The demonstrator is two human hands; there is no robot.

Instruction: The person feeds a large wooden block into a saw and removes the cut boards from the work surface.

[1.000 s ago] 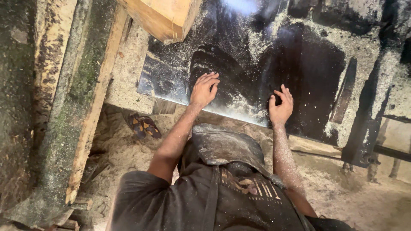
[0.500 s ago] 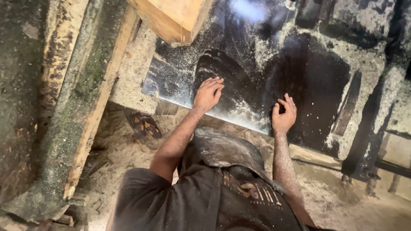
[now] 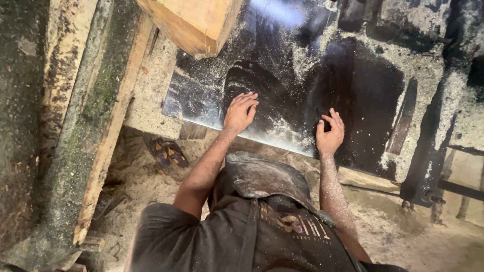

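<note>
My left hand [image 3: 240,112] lies flat, fingers spread, on a dark metal table top [image 3: 363,85] dusted with sawdust, close to its near edge. My right hand [image 3: 330,133] rests on the same surface further right, fingers slightly curled, also by the near edge. Neither hand holds anything. A thick pale wooden block [image 3: 194,22] lies on the table's far left part, beyond my left hand and apart from it. My dusty cap brim [image 3: 264,176] and dark shirt fill the bottom of the view.
Long mossy wooden beams [image 3: 96,126] run along the left side. A pair of sandals [image 3: 166,152] lies on the sawdust floor below the table edge. A dark metal frame leg [image 3: 428,156] stands at the right.
Both hands stay on the table top. My right hand has slid slightly toward the near edge and its fingers have curled a little. The view has shifted slightly.
</note>
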